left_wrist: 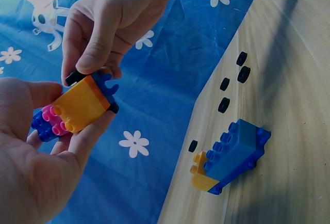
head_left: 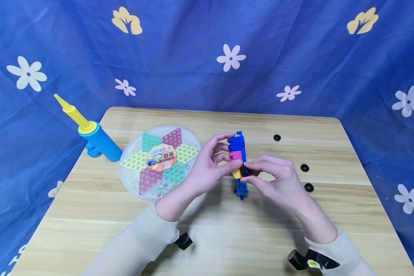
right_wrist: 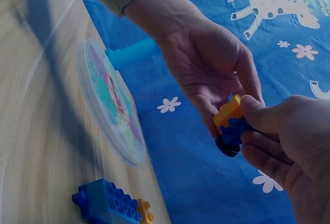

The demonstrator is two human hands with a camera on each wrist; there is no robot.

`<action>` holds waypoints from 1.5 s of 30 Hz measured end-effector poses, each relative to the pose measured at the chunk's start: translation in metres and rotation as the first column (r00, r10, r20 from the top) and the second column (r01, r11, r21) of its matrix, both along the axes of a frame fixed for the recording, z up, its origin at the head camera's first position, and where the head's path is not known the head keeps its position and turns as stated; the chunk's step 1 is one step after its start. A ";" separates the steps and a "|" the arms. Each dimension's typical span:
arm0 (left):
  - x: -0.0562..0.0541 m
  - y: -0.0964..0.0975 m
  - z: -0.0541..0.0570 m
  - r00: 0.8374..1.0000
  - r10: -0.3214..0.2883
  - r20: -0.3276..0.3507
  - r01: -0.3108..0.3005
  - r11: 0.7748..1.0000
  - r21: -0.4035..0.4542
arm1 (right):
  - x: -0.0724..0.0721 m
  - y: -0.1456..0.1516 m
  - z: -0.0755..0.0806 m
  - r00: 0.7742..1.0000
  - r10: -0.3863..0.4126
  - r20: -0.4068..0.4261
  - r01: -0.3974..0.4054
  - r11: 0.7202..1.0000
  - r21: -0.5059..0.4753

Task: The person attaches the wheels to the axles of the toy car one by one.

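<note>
Above the table, my left hand grips a toy car of building blocks, with blue, pink and yellow blocks on a blue base. My right hand pinches a black wheel against the car's side, close to the yellow block. A second black wheel shows at the opposite side in the left wrist view, beside the left fingertips. Below the hands, a second block vehicle stands on the table, blue with a yellow block at one end; the held car partly hides it in the head view.
Several loose black wheels lie on the right of the table, such as one at the back and one nearer. A round Chinese checkers board lies left of the hands. Behind its left edge stands a blue and yellow hand pump.
</note>
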State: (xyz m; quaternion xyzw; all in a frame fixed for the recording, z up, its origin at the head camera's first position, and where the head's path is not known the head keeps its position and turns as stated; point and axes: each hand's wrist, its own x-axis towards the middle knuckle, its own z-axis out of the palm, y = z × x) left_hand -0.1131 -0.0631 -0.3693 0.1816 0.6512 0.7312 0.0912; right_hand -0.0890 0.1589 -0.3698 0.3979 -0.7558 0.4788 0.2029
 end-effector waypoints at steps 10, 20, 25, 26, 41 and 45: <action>-0.003 -0.006 -0.005 0.999 0.014 0.049 -0.014 1.000 0.006 | -0.007 0.006 -0.002 0.997 0.081 0.007 -0.081 0.997 0.016; -0.006 -0.013 -0.012 1.000 0.011 0.005 -0.011 0.999 -0.050 | -0.029 0.036 -0.006 0.995 -0.040 0.093 0.033 0.996 0.081; -0.007 -0.017 -0.014 1.000 0.004 0.006 -0.003 0.997 -0.079 | -0.047 0.054 -0.016 0.976 -0.139 0.170 0.122 0.987 0.104; -0.007 -0.017 -0.015 1.000 0.003 0.007 -0.002 0.996 -0.085 | -0.051 0.058 -0.019 0.972 -0.155 0.178 0.137 0.984 0.110; -0.012 -0.028 -0.026 0.999 0.004 0.042 0.002 0.991 -0.137 | -0.124 0.107 -0.080 0.807 -0.444 0.389 0.317 0.882 0.348; -0.014 -0.029 -0.027 0.999 -0.001 0.042 0.007 0.990 -0.138 | -0.138 0.114 -0.098 0.714 -0.546 0.439 0.380 0.828 0.412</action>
